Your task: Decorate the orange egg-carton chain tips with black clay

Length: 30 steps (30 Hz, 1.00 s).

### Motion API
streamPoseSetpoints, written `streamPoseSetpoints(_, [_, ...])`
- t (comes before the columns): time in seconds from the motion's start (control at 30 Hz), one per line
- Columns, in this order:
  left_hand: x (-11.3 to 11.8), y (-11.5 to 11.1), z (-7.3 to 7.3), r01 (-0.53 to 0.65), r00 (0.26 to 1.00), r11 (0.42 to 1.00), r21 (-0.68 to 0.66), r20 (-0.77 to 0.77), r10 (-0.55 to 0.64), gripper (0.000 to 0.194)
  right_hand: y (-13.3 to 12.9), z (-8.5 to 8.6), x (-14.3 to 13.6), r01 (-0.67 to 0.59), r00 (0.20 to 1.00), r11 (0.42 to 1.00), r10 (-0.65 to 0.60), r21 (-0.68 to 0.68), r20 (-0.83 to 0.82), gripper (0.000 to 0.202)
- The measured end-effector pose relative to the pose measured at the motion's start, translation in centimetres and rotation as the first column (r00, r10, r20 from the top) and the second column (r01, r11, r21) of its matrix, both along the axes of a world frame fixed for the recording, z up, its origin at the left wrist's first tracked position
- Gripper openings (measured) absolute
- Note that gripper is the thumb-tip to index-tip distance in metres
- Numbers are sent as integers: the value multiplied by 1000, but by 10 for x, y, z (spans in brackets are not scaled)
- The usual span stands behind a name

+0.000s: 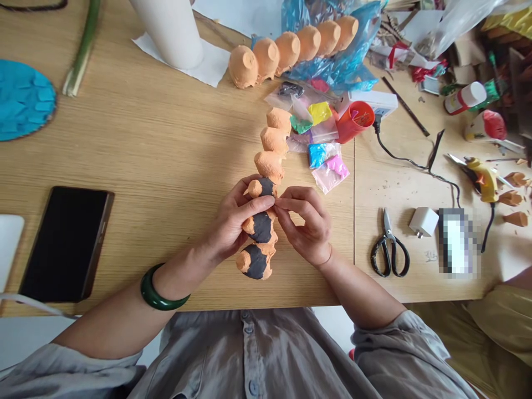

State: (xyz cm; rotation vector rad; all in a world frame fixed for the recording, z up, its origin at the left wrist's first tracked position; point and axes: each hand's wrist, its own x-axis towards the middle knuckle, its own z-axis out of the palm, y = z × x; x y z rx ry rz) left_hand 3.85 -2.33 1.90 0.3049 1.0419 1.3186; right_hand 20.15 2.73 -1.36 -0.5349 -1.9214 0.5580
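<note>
One orange, black-patched egg-carton strip (268, 165) is gripped at the six-o'clock side of the table (166, 138) by the fingers of the left hand (231, 220); the right hand (308, 224), fingers pinched together, meets its three-o'clock edge.

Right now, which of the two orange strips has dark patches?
The near strip, in the left hand: three bumps have them; the far strip shows only orange.

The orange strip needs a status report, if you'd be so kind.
Left hand gripping orange strip; right hand at its edge. Three black patches on nearer half, farther half plain. Coloured packets beside far end, apart from both hands.
</note>
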Motion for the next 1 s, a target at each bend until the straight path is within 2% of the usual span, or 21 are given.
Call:
streamPoseSetpoints(0.17, [-1, 0, 3, -21, 999, 1000, -22, -46, 20, 37, 1, 1, 1, -42, 999, 997, 43, -63, 11, 28])
streamPoseSetpoints(0.33, [0, 0, 0, -55, 995, 998, -14, -89, 54, 42, 0, 2, 1, 3, 999, 1000, -2, -25, 53, 21])
streamPoseSetpoints(0.47, [0, 1, 0, -82, 992, 997, -2, -97, 81, 37, 2, 3, 1, -26, 999, 999, 28, -39, 47, 20])
streamPoseSetpoints(0.6, [-2, 1, 3, -54, 995, 999, 6, -81, 54, 30, 0, 7, 4, -32, 998, 999, 33, -37, 47, 18])
streamPoseSetpoints(0.67, [-3, 1, 4, -36, 997, 999, -13, -65, 35, 30, -3, 8, 4, -39, 999, 994, 42, -105, 26, 12])
streamPoseSetpoints(0.7, [-4, 1, 4, -33, 998, 999, -23, -58, 32, 33, -4, 8, 4, -48, 999, 981, 47, -186, -8, 7])
streamPoseSetpoints(0.73, [-4, 1, 4, -30, 998, 999, -27, -52, 29, 38, -4, 8, 3, -68, 997, 953, 51, -295, -65, 4])
streamPoseSetpoints(0.77, [-4, 1, 4, -23, 999, 999, -24, -47, 22, 43, -4, 6, 3, -102, 989, 901, 46, -421, -140, 10])
streamPoseSetpoints(0.8, [-5, 1, 4, -11, 999, 1000, -19, -41, 10, 49, -2, 5, 2, -147, 975, 825, 27, -546, -221, 17])
streamPoseSetpoints(0.87, [-5, 1, 4, 31, 999, 999, -15, -31, -32, 58, 4, 0, 1, -244, 941, 631, -28, -736, -336, 28])
streamPoseSetpoints(0.93, [-5, 1, 4, 49, 998, 999, -11, -34, -50, 62, 11, -5, 1, -308, 929, 456, -45, -835, -368, 34])
streamPoseSetpoints(1.0, [-6, 2, 3, 22, 998, 1000, 5, -58, -22, 62, 17, -9, 2, -352, 923, 341, -28, -871, -384, 34])
